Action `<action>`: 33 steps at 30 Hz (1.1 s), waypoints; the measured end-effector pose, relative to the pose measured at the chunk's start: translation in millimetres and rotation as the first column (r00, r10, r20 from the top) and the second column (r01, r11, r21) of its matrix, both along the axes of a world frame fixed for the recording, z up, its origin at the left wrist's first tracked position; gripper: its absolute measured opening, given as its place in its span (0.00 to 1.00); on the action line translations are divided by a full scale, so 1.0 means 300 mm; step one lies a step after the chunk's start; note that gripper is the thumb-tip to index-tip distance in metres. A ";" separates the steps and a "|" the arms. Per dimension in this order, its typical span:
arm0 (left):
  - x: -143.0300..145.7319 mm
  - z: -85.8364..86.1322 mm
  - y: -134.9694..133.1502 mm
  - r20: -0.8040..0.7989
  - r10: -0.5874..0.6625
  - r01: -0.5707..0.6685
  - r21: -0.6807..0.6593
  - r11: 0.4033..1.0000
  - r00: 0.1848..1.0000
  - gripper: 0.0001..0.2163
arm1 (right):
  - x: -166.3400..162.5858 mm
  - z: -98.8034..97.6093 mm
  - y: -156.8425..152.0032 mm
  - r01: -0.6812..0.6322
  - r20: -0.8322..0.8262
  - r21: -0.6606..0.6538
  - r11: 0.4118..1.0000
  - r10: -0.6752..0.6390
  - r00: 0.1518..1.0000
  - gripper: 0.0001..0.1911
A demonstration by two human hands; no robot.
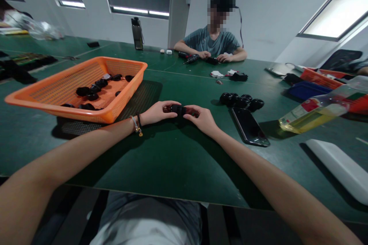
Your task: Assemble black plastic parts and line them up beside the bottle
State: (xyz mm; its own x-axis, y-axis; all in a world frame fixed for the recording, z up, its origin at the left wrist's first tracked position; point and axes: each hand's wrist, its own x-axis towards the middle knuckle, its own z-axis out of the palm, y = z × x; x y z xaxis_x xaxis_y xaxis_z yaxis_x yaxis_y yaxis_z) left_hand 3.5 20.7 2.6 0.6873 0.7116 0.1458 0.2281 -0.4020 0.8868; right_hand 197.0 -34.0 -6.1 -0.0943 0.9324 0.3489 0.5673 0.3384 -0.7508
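Note:
Both my hands meet over the green table (161, 157), closed round a small black rounded part (178, 110). My left hand (159, 111) grips its left end between thumb and fingers. On the other end, my right hand (202, 118) pinches it the same way. Fingers cover much of the part, so its exact kind cannot be made out. Left of my hands, an orange perforated basket (115, 105) holds several loose black pieces (92, 95). A cluster of shiny black round parts (241, 100) lies to the right of my right hand.
Beside the cluster lies a phone (250, 125). Farther right are a clear bottle of yellow liquid (316, 113) and a white block-like object (339, 168). Across the table sits a person (214, 40) near a power drill (191, 58). A dark bottle (137, 34) stands at the back.

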 end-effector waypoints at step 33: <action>0.002 0.003 -0.003 -0.003 0.003 -0.003 -0.008 1.000 1.000 0.24 | 0.000 0.004 -0.005 -0.022 -0.018 0.013 1.000 0.022 1.000 0.14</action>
State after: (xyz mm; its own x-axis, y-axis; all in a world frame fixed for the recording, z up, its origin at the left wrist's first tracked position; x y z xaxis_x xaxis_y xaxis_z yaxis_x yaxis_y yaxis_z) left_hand 4.0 19.9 3.6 0.6852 0.7151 0.1383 0.2318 -0.3940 0.8894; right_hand 196.9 -35.4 -4.8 -0.1080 0.9256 0.3627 0.5457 0.3601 -0.7566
